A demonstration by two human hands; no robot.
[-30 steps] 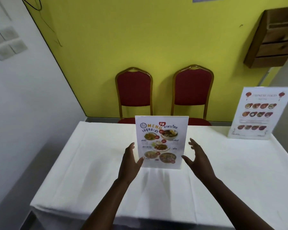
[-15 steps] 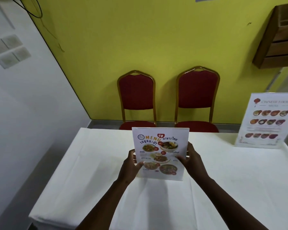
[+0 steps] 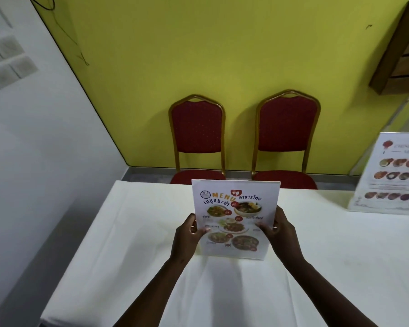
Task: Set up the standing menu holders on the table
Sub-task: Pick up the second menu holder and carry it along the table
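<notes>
A clear standing menu holder with a Thai food menu (image 3: pixel 234 208) stands upright near the middle of the white-clothed table (image 3: pixel 128 244), its printed face toward me. My left hand (image 3: pixel 187 237) grips its left edge, thumb on the front. My right hand (image 3: pixel 279 234) grips its right edge the same way. A second standing menu holder with a Chinese food menu (image 3: pixel 392 173) stands at the table's far right, partly cut off by the frame edge.
Two red padded chairs, one on the left (image 3: pixel 197 138) and one on the right (image 3: pixel 287 135), stand against the yellow wall behind the table. A wooden wall shelf (image 3: pixel 401 55) hangs at the upper right. A white wall runs along the left side.
Both hands, held open beside the Thai menu holder a second ago, have closed on its left and right edges. The holder now sits a little nearer to me.
</notes>
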